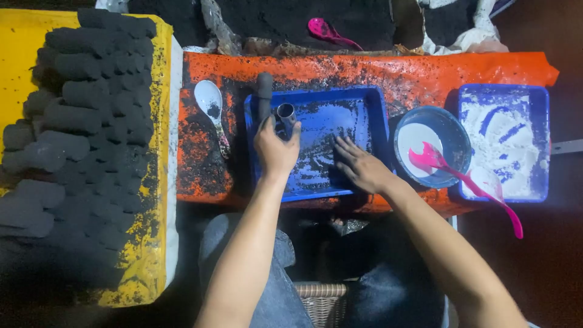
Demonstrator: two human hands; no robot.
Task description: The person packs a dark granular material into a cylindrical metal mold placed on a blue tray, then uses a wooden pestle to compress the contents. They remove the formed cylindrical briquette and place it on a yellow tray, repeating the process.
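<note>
The left hand (276,149) grips a short metal tube (285,116) above the shallow blue plastic tray (370,109); a dark grey cylinder (264,96) stands beside it. The right hand (358,164) lies flat and open in the tray.

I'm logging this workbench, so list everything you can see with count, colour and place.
dark cylinders: many, charcoal grey, stacked on the yellow sheet at left
orange cover: one, soot-stained, across the bench
middle tray: one, blue, dusted black
metal tube: one, silver, in the left hand
grey cylinder: one, upright beside the tube
white spoon: one, left of the middle tray
bowl: one, blue, white powder inside
pink spoon: one, resting in the bowl
right tray: one, blue, white powder
second pink spoon: one, top
left hand: gripping the tube
right hand: flat in the middle tray
</note>
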